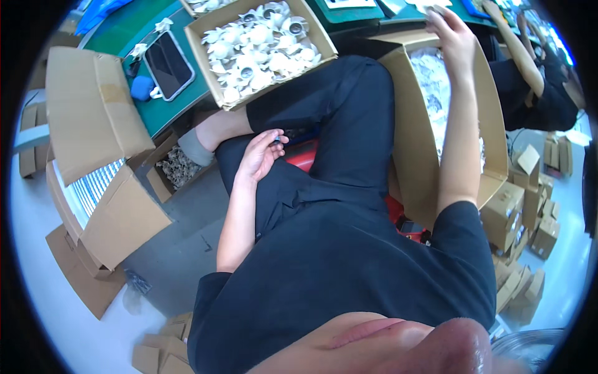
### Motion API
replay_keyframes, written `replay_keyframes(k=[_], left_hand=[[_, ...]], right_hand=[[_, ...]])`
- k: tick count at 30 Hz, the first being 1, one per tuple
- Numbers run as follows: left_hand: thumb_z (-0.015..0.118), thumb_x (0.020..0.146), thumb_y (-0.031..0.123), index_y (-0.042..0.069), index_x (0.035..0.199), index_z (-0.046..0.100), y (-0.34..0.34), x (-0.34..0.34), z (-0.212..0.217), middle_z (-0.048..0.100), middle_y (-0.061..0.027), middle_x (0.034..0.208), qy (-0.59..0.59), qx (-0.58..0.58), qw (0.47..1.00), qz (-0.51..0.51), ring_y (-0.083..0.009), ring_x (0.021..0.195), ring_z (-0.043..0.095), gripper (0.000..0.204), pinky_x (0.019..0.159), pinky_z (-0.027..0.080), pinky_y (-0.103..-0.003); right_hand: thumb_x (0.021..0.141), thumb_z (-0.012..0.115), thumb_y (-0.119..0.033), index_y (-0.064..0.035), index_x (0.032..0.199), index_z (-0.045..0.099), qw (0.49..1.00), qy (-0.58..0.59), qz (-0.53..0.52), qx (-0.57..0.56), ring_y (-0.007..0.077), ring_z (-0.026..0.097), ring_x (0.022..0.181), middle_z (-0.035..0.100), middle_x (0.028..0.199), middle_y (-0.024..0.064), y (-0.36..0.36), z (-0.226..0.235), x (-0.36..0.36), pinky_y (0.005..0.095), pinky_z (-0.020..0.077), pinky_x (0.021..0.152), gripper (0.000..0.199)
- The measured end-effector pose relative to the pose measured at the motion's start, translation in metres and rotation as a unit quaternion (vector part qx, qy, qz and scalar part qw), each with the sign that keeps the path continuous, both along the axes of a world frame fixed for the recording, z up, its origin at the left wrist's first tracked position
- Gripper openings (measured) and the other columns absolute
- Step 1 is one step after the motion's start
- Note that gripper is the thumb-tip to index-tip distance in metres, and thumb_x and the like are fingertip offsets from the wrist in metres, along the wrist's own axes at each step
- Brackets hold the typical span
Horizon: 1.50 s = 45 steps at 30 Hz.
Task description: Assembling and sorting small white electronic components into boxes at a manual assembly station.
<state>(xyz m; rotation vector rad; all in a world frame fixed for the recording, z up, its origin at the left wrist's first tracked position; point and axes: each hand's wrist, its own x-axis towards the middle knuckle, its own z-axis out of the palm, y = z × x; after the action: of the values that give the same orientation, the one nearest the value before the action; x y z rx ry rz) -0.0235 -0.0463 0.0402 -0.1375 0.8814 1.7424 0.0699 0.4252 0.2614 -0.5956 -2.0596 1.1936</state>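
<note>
**Both hands away from the parts box**

Dark shirt cloth fills the near view, and your dark trousers run up toward twelve o'clock. Your left hand [260,156] rests on your thigh at about ten o'clock from centre, fingers loosely curled with something small and dark pinched at the tips; what it is, you can't tell from here. Your right hand [450,34] is up at one o'clock, fingers spread and touching something pale at the bench edge, above the tall cardboard box [411,131] with pale contents beside your knee. At eleven o'clock sits the open carton of white plastic parts [261,43], petal-shaped, glossy, heaped nearly full, so judging by that, plenty is left to handle. Left of it a dark phone [169,64] lies on the green mat [187,103].
</note>
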Motion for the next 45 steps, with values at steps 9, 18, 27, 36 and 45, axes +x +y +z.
replay_keyframes(k=[9,18,27,36,45], left_hand=[[0.061,0.103,0.02,0.003,0.121,0.063,-0.019,0.005,0.01,0.07,-0.0093,0.101,-0.025,0.046,0.996,0.073,-0.012,0.082,0.064,0.025,0.076,0.054,-0.029],[0.062,0.102,0.023,0.003,0.116,0.065,-0.008,-0.006,0.002,0.07,-0.0065,0.098,-0.036,0.047,0.998,0.028,-0.0118,0.082,0.064,0.025,0.077,0.054,-0.031],[0.062,0.102,0.023,0.003,0.116,0.066,-0.009,-0.011,0.002,0.069,-0.0048,0.098,-0.058,0.054,0.997,0.018,-0.0116,0.082,0.063,0.024,0.078,0.054,-0.031],[0.066,0.1,0.024,0.002,0.112,0.068,0.004,-0.019,0.005,0.068,-0.0053,0.094,-0.058,0.031,0.998,0.01,-0.0109,0.079,0.061,0.025,0.076,0.052,-0.03],[0.066,0.1,0.02,0.001,0.117,0.067,-0.005,-0.008,0.005,0.069,-0.0061,0.096,-0.051,0.03,0.998,0.004,-0.0106,0.082,0.061,0.026,0.077,0.052,-0.029]], right_hand=[[0.088,0.077,-0.013,0.0008,0.107,0.074,0.985,-0.142,0.022,0.092,0.0164,0.066,0.078,0.072,0.089,0.0078,-0.083,0.019,-0.106,0.0315,0.0528,0.072,0.024],[0.084,0.077,-0.01,0.0009,0.103,0.074,0.906,0.053,0.011,0.42,0.0282,0.067,0.084,0.071,0.091,0.0132,-0.1,0.002,-0.114,0.0386,0.053,0.076,0.022],[0.075,0.082,-0.003,-0.0003,0.101,0.073,0.85,0.108,0.007,0.516,0.0351,0.065,0.09,0.07,0.096,0.0149,-0.083,-0.021,-0.122,0.0433,0.0525,0.079,0.028],[0.076,0.077,0.002,-0.001,0.103,0.073,0.808,0.124,0.019,0.575,0.0322,0.066,0.088,0.07,0.101,0.014,-0.091,-0.015,-0.118,0.0425,0.0528,0.08,0.027],[0.095,0.058,-0.014,0.0035,0.094,0.068,0.949,-0.088,-0.048,0.3,0.023,0.065,0.073,0.068,0.082,0.0134,0.108,-0.075,-0.141,0.0347,0.0505,0.067,0.021]])
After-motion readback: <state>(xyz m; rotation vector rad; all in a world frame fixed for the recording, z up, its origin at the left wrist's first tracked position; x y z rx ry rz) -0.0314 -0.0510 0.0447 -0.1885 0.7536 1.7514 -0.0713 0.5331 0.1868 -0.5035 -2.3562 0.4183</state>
